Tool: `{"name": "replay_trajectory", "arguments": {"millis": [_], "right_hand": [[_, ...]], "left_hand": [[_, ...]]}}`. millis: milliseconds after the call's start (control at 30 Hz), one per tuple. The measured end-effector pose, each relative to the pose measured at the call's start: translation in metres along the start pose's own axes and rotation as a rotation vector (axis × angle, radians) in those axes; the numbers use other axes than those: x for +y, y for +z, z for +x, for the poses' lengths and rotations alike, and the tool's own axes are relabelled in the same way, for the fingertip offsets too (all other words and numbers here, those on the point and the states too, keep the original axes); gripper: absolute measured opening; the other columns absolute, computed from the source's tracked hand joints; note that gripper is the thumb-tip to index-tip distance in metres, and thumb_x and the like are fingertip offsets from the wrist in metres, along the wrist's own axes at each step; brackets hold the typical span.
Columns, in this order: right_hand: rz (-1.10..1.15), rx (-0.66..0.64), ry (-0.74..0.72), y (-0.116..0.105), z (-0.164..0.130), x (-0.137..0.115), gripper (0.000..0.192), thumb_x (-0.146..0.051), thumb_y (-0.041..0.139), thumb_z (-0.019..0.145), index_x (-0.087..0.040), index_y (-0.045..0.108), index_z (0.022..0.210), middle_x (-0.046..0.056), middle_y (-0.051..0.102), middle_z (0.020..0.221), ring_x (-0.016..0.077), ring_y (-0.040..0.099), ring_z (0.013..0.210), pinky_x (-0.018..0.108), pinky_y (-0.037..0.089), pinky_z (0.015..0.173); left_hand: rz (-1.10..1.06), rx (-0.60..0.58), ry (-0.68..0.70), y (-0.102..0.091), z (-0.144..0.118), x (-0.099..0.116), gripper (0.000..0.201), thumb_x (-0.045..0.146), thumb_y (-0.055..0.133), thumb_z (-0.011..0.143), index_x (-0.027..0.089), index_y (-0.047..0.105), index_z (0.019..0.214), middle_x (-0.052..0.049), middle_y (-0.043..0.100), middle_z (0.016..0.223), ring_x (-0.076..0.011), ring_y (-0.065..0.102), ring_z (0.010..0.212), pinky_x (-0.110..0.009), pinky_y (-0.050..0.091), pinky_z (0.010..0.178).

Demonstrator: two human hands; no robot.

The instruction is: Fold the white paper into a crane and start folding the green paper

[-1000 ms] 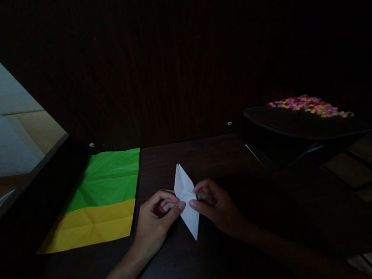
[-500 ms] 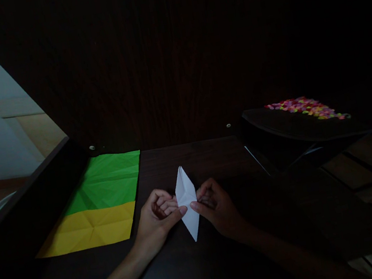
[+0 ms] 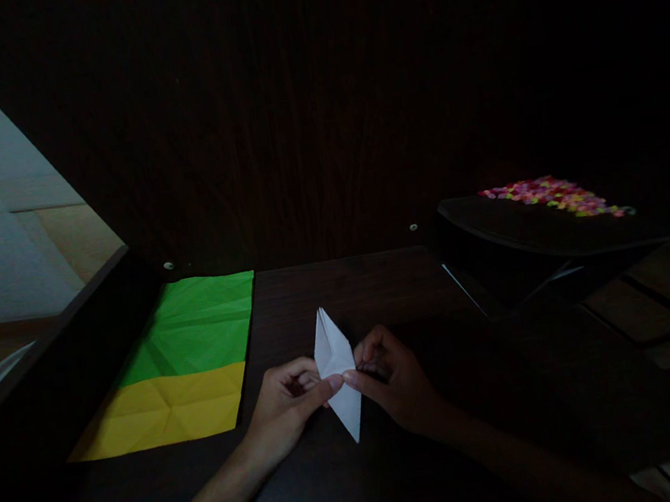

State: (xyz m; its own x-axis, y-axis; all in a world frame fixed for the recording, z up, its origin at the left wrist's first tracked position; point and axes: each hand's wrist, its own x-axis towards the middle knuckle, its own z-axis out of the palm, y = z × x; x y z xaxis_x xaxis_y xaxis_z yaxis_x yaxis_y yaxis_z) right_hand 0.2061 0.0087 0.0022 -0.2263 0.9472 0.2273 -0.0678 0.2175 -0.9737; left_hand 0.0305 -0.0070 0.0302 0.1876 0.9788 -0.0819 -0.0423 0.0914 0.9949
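Note:
A white folded paper (image 3: 332, 349), long and diamond-shaped with a slit at its far point, is held between both hands above the dark table. My left hand (image 3: 292, 397) pinches its left edge, thumb on top and curled fingers beside and partly behind it. From the other side my right hand (image 3: 394, 374) grips the right edge the same way. The two thumb tips nearly meet across the middle of the paper. Fingertips behind the paper are hidden.
To the left lie a creased green sheet (image 3: 199, 325) and a yellow sheet (image 3: 169, 411). A dark low wall (image 3: 66, 330) borders that side. At the right, a dark bag-like object (image 3: 501, 244) bears a band of colourful small pieces (image 3: 557, 195). An upright dark panel (image 3: 300, 120) closes the back.
The white paper has tilted slightly, its far point going left and its near point right. Both thumbs have slid inward, closer together on it.

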Motion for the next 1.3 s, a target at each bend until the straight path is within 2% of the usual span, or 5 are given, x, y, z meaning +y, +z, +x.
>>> {"name": "replay_trajectory", "arguments": {"millis": [433,867,1133,1300], "right_hand": [[0.121,-0.105,0.083,-0.003,0.001,-0.006,0.027,-0.026,0.070,0.074,-0.022,0.044,0.079,-0.004,0.049,0.071,0.0113,0.048,0.062,0.024,0.038,0.058],[0.103,-0.070,0.072,0.002,-0.001,-0.008,0.024,-0.023,0.069,0.073,-0.022,0.045,0.077,-0.005,0.048,0.069,0.0116,0.047,0.062,0.023,0.038,0.057],[0.070,-0.079,0.042,0.002,-0.001,-0.009,0.022,-0.032,0.066,0.078,-0.022,0.046,0.079,-0.004,0.046,0.068,0.0117,0.045,0.060,0.022,0.036,0.054],[0.078,-0.052,0.047,0.001,0.000,-0.008,0.021,-0.031,0.067,0.079,-0.022,0.048,0.084,-0.003,0.051,0.073,0.0122,0.052,0.065,0.023,0.042,0.060]], "left_hand": [[-0.002,-0.035,-0.025,-0.007,-0.001,-0.009,0.029,0.035,0.077,0.072,0.013,0.063,0.058,0.000,0.059,0.054,-0.0112,0.051,0.052,-0.022,0.036,0.052],[0.067,0.019,0.030,-0.003,-0.002,-0.009,0.029,0.039,0.075,0.072,0.014,0.064,0.062,0.001,0.055,0.058,-0.0119,0.048,0.054,-0.023,0.038,0.054],[0.177,0.000,0.052,-0.007,-0.003,-0.008,0.038,0.041,0.073,0.076,0.014,0.059,0.054,0.001,0.053,0.049,-0.0100,0.043,0.047,-0.022,0.030,0.047],[0.120,0.003,0.055,-0.005,-0.001,-0.003,0.038,0.041,0.075,0.074,0.014,0.058,0.052,0.002,0.051,0.049,-0.0090,0.042,0.047,-0.021,0.030,0.046]]}}
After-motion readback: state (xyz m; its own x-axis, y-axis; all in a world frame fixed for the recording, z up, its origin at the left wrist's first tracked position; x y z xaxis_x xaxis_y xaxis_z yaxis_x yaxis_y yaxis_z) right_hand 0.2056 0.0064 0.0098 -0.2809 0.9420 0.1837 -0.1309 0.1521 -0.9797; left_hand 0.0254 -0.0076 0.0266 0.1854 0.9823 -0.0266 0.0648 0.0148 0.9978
